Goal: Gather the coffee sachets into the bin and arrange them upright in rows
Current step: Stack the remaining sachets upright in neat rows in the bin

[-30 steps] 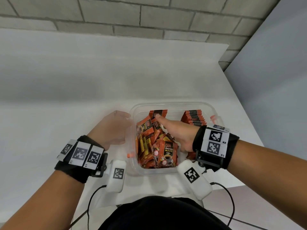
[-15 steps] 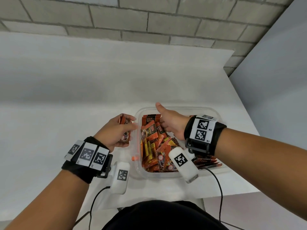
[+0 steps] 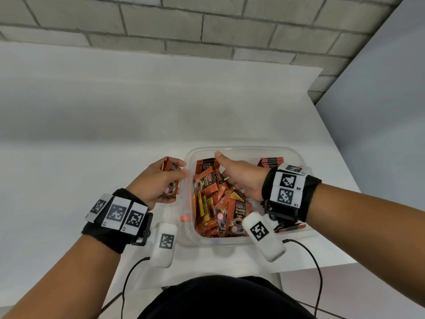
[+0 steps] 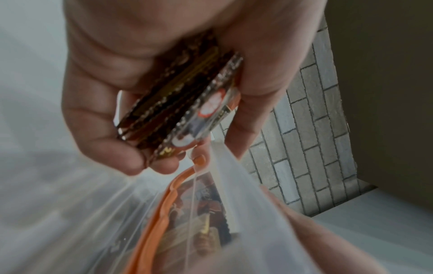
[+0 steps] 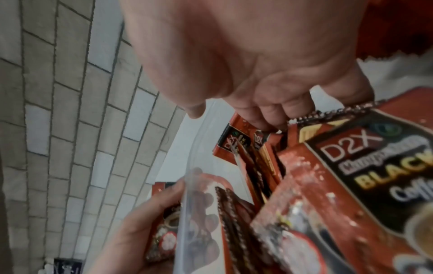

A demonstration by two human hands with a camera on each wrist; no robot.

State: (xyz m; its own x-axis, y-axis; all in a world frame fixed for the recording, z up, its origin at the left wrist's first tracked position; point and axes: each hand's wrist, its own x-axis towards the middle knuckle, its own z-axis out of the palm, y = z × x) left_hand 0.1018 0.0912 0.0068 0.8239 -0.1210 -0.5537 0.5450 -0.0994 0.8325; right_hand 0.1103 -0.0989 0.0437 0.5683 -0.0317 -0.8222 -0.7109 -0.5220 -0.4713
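A clear plastic bin stands on the white table in front of me. Its left half holds a loose pile of orange-red coffee sachets. A short row of upright sachets stands at its back right. Just outside the bin's left wall, my left hand grips a small stack of sachets on edge between thumb and fingers. My right hand is inside the bin. Its fingers curl down onto sachet tops in the pile, thumb lifted clear. Whether they hold one is hidden.
An orange latch sticks out from the bin's left wall. The table runs bare to the left and back as far as a grey brick wall. Its right edge lies just past the bin, its front edge at my body.
A second ago my left hand lay against the bin's wall with no sachets showing; it now holds a stack up beside the bin. My right hand shifted toward the bin's back left.
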